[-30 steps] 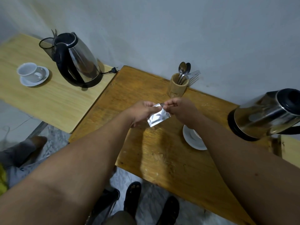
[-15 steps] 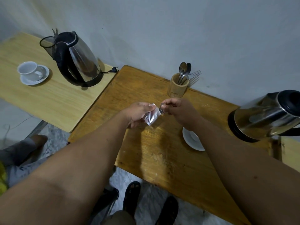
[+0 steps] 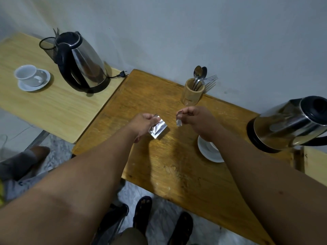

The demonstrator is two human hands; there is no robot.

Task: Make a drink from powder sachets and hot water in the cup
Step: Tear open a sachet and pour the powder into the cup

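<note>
At mid-frame, your left hand (image 3: 141,123) pinches the silver sachet (image 3: 158,129), while your right hand (image 3: 195,119) pinches its torn-off strip (image 3: 178,122).

The sachet (image 3: 158,129) is seen as shiny silver foil, creased. The table (image 3: 177,167) is worn, scratched wood with a dull sheen. Both kettles (image 3: 290,124) are polished metal with black plastic parts. The saucer (image 3: 206,152) is glossy white ceramic, the cutlery holder (image 3: 192,94) matt wood
</note>
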